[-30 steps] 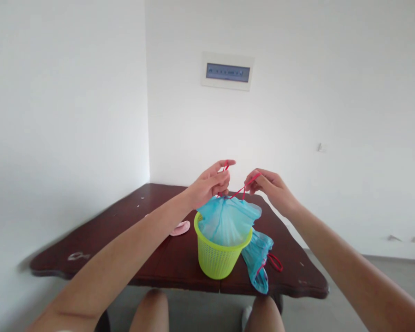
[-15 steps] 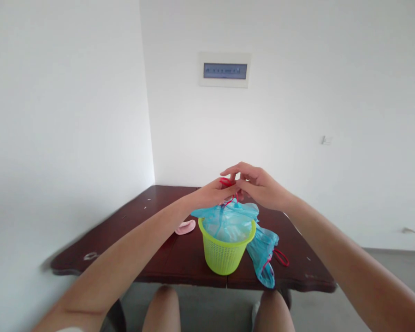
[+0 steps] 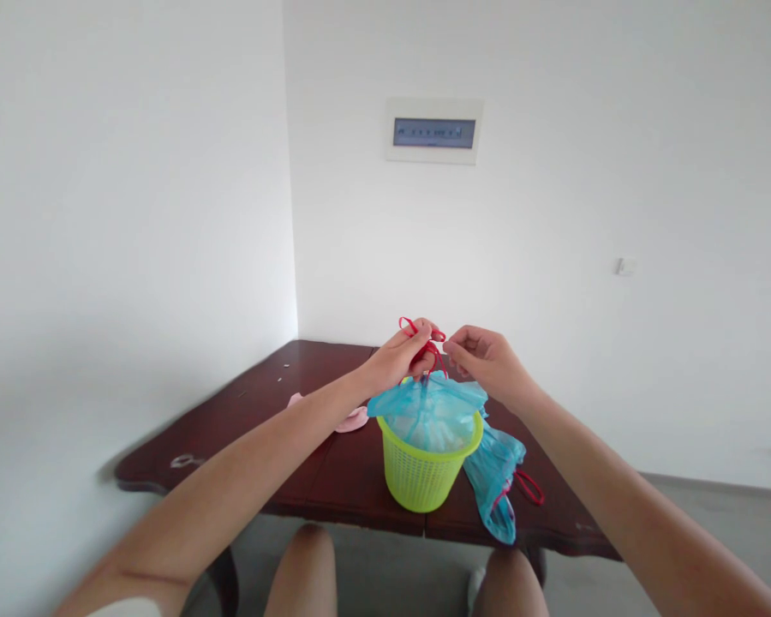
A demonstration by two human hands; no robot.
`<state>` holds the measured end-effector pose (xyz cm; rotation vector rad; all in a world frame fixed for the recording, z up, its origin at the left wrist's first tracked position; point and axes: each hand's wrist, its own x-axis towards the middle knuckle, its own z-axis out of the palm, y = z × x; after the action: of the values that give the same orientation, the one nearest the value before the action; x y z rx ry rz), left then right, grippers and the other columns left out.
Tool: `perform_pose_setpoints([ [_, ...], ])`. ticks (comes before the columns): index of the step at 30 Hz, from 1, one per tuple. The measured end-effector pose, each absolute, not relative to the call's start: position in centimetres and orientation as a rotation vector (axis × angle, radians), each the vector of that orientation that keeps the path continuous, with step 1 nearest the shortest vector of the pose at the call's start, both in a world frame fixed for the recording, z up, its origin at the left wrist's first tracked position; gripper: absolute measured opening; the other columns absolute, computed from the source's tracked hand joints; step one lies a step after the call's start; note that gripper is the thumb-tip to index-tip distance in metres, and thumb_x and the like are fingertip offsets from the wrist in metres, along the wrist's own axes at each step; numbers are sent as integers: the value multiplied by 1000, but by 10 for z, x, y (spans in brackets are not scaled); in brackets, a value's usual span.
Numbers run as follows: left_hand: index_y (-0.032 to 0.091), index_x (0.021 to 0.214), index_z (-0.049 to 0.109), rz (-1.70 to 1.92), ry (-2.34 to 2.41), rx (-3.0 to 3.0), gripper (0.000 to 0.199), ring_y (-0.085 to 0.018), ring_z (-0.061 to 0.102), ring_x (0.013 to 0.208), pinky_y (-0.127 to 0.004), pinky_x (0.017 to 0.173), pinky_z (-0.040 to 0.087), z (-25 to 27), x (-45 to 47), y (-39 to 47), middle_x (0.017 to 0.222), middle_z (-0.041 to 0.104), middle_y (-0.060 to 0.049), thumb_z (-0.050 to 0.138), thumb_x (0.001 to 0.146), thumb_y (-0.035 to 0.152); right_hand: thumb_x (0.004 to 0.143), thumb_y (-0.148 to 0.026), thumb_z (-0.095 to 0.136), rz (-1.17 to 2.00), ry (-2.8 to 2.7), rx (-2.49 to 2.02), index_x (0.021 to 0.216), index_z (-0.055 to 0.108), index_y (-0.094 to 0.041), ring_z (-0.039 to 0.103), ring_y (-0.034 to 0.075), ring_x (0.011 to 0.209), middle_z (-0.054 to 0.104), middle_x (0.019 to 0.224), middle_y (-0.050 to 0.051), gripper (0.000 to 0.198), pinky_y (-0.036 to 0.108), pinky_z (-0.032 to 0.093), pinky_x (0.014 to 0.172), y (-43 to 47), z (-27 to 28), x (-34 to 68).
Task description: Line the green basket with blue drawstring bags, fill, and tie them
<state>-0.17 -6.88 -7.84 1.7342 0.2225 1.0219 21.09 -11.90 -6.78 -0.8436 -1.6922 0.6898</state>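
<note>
A blue plastic garbage bag [image 3: 433, 411] sits gathered in a yellow-green perforated basket [image 3: 424, 471], its top bunched up. Above it, my left hand [image 3: 411, 350] is closed on the bag's red drawstring [image 3: 435, 350], with loops of it sticking out over the fingers. My right hand [image 3: 479, 360] is pinched just to the right, its fingertips at the end of a red loop. Beside the basket on the right lies a second blue garbage bag [image 3: 493, 476], crumpled, with its own red drawstring loop [image 3: 529, 487].
The dark red wooden table [image 3: 340, 471] carries the basket close to its front edge. A pink item [image 3: 353, 419] lies partly hidden behind my left forearm. White walls stand at the left and back, with a panel box [image 3: 434, 131] and a switch [image 3: 626, 266].
My hands have drawn slightly apart after overlapping, and more red drawstring loops show at my left hand. The whole view has turned a little left.
</note>
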Motion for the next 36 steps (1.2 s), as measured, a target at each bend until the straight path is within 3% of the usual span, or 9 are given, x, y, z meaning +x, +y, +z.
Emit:
perform_pose_setpoints([
  [3, 24, 122, 65, 1029, 240, 1736, 61, -12, 36, 47, -22, 50, 32, -83, -1, -67, 56, 50, 11, 70, 111, 84, 93, -74, 94, 659, -1648, -846, 101, 72, -24, 61, 15, 66, 73, 82, -1, 55, 31, 48, 60, -117, -72, 209],
  [6, 23, 132, 65, 1049, 253, 1719, 63, -13, 40, 48, -23, 51, 33, -86, 0, -68, 57, 49, 11, 72, 111, 82, 96, -74, 92, 670, -1689, -883, 111, 75, -23, 73, 19, 81, 83, 98, 5, 55, 34, 57, 74, -117, -82, 204],
  [11, 20, 144, 64, 1141, 301, 1737, 70, -13, 39, 53, -25, 54, 40, -92, 5, -72, 65, 46, 12, 73, 111, 81, 106, -80, 77, 758, -1793, -847, 100, 81, -23, 82, 28, 103, 87, 104, 10, 57, 45, 64, 101, -115, -104, 193],
  [17, 19, 144, 65, 1247, 290, 1773, 67, -14, 39, 62, -26, 64, 42, -106, 7, -73, 70, 41, 11, 67, 115, 79, 106, -84, 72, 617, -1625, -819, 88, 76, -25, 70, 24, 87, 78, 88, 5, 62, 41, 60, 90, -107, -128, 184],
  [22, 21, 141, 69, 1345, 340, 1807, 56, -16, 62, 91, -28, 88, 54, -125, 5, -71, 107, 68, -2, 72, 117, 71, 107, -79, 72, 631, -1436, -778, 95, 71, -26, 71, 23, 90, 77, 94, 5, 54, 38, 61, 88, -110, -145, 173],
  [24, 23, 136, 71, 1368, 379, 1833, 47, -18, 66, 103, -29, 96, 56, -131, 4, -72, 120, 71, -5, 69, 119, 67, 109, -77, 72, 642, -1421, -762, 102, 70, -27, 70, 23, 94, 76, 98, 5, 51, 38, 62, 89, -113, -152, 167],
  [29, 22, 115, 72, 1349, 378, 1803, 47, -18, 64, 88, -29, 85, 55, -139, 3, -80, 99, 69, -1, 64, 121, 68, 117, -76, 60, 617, -1414, -735, 97, 64, -29, 60, 21, 88, 66, 93, 2, 51, 36, 58, 87, -123, -161, 157],
  [36, 22, 105, 68, 1411, 379, 1608, 57, -14, 57, 62, -27, 62, 46, -142, 2, -95, 74, 65, 2, 68, 116, 78, 114, -60, 70, 682, -1503, -715, 117, 61, -31, 68, 24, 106, 69, 113, 3, 31, 40, 61, 100, -139, -174, 151],
])
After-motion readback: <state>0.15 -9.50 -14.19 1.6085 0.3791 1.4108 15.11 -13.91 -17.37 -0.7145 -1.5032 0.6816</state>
